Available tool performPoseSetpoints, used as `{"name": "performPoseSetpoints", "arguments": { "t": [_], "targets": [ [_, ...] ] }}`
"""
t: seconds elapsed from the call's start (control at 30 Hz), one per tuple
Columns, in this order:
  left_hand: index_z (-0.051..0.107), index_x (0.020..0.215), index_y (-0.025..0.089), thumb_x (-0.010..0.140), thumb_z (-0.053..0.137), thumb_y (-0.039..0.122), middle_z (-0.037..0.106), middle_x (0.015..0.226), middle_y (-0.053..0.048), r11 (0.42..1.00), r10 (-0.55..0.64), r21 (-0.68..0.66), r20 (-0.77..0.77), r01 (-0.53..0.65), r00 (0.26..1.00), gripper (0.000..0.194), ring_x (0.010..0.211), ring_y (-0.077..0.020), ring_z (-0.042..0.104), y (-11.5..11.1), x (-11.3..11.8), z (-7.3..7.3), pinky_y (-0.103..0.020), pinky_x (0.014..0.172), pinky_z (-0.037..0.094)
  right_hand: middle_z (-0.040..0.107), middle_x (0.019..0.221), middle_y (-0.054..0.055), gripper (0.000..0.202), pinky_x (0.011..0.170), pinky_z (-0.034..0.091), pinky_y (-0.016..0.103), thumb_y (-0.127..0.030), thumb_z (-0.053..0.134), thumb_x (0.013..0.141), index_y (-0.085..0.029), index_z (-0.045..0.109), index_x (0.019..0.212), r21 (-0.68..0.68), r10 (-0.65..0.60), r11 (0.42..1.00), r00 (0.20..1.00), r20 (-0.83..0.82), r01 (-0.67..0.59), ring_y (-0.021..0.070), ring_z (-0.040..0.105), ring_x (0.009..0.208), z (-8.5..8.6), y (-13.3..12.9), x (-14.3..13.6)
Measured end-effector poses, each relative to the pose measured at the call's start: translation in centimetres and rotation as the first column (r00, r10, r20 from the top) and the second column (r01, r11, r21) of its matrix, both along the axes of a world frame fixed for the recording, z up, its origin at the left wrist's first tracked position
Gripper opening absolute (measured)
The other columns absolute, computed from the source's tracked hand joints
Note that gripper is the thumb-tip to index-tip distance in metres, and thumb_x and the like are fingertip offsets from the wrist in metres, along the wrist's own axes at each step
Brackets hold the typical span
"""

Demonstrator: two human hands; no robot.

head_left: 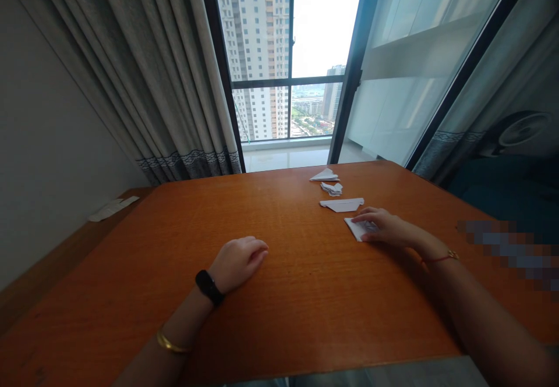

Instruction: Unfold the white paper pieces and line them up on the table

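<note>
My right hand (386, 228) reaches across the tabletop to a small folded white paper (354, 230) lying flat. The fingers lie over its far part and the thumb is at its near edge, so the hand grips it and covers its right side. Just beyond lies a long folded white paper (343, 205) with slanted ends. Farther back are a small many-layered folded paper (332, 189) and a pointed paper plane (324, 175). My left hand (239, 263) rests on the wood at left of centre, its fingers curled together with nothing seen in them.
The brown wooden table (279, 317) spreads in front of me. At the far left, a white flat item (112, 208) lies on a lower wooden ledge. Grey curtains (174, 84) and a window (290, 61) stand behind the table. A fan (519, 131) is at the right.
</note>
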State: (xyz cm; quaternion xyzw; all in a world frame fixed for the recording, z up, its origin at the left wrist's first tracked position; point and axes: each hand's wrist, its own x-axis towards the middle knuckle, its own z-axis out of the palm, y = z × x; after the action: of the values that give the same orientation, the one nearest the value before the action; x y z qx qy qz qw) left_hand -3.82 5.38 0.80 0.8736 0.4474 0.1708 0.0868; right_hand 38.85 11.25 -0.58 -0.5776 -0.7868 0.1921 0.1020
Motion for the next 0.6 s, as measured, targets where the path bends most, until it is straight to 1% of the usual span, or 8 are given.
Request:
{"name": "performPoseSetpoints", "arguments": {
  "t": [0.13, 0.2, 0.3, 0.37, 0.47, 0.6],
  "targets": [
    [0.066, 0.099, 0.022, 0.093, 0.046, 0.028, 0.066, 0.09, -0.002, 1.0, 0.005, -0.009, -0.009, -0.005, 1.0, 0.021, 0.084, -0.0168, 0.061, 0.0, 0.0, 0.1, -0.026, 0.076, 0.046, 0.054, 0.13, 0.008, 0.057, 0.101, 0.038, 0.046, -0.058, 0.067, 0.066, -0.028, 0.067, 0.115, 0.002, 0.002, 1.0, 1.0, -0.005, -0.002, 0.0367, 0.047, 0.121, 0.3, -0.1, 0.0],
    [0.065, 0.099, 0.022, 0.093, 0.046, 0.028, 0.066, 0.09, -0.002, 1.0, 0.006, -0.009, -0.013, -0.006, 1.0, 0.021, 0.083, -0.0167, 0.061, 0.0, 0.0, 0.1, -0.026, 0.076, 0.046, 0.054, 0.13, 0.008, 0.061, 0.102, 0.037, 0.047, -0.059, 0.069, 0.064, -0.028, 0.067, 0.116, 0.021, -0.01, 1.0, 1.0, -0.009, 0.01, 0.0381, 0.045, 0.122, 0.7, -0.2, -0.1],
    [0.065, 0.099, 0.022, 0.093, 0.046, 0.028, 0.066, 0.09, -0.002, 1.0, 0.006, -0.008, -0.014, -0.006, 1.0, 0.021, 0.083, -0.0167, 0.061, -0.1, 0.1, 0.2, -0.026, 0.076, 0.045, 0.051, 0.134, 0.01, 0.069, 0.105, 0.033, 0.049, -0.062, 0.07, 0.06, -0.027, 0.065, 0.12, 0.079, -0.036, 0.996, 0.999, -0.007, 0.036, 0.0405, 0.04, 0.126, 1.3, -0.5, -0.5],
    [0.065, 0.099, 0.022, 0.093, 0.046, 0.028, 0.066, 0.089, -0.002, 1.0, 0.006, -0.011, -0.015, -0.006, 1.0, 0.021, 0.083, -0.0166, 0.061, -0.1, 0.1, 0.2, -0.026, 0.076, 0.045, 0.048, 0.138, 0.009, 0.073, 0.106, 0.028, 0.052, -0.065, 0.069, 0.061, -0.029, 0.062, 0.124, 0.097, -0.042, 0.995, 0.999, 0.021, 0.04, 0.041, 0.037, 0.129, 1.5, -0.7, -1.0],
    [0.065, 0.099, 0.022, 0.093, 0.046, 0.028, 0.066, 0.089, -0.002, 1.0, 0.008, -0.012, -0.018, -0.008, 1.0, 0.021, 0.083, -0.0167, 0.061, -0.2, 0.1, 0.2, -0.026, 0.075, 0.045, 0.044, 0.142, 0.01, 0.078, 0.105, 0.024, 0.059, -0.069, 0.067, 0.062, -0.033, 0.055, 0.131, 0.07, -0.041, 0.997, 0.996, 0.082, 0.035, 0.041, 0.03, 0.133, 1.4, -1.1, -1.8],
    [0.065, 0.099, 0.023, 0.093, 0.045, 0.028, 0.066, 0.09, -0.003, 1.0, 0.005, -0.007, -0.015, -0.005, 1.0, 0.022, 0.083, -0.0169, 0.061, -0.2, 0.1, 0.2, -0.026, 0.075, 0.046, 0.04, 0.145, 0.011, 0.079, 0.102, 0.024, 0.062, -0.071, 0.063, 0.065, -0.035, 0.049, 0.135, 0.049, -0.041, 0.998, 0.993, 0.107, 0.036, 0.0413, 0.026, 0.135, 1.0, -1.1, -2.6]
  ]
}}
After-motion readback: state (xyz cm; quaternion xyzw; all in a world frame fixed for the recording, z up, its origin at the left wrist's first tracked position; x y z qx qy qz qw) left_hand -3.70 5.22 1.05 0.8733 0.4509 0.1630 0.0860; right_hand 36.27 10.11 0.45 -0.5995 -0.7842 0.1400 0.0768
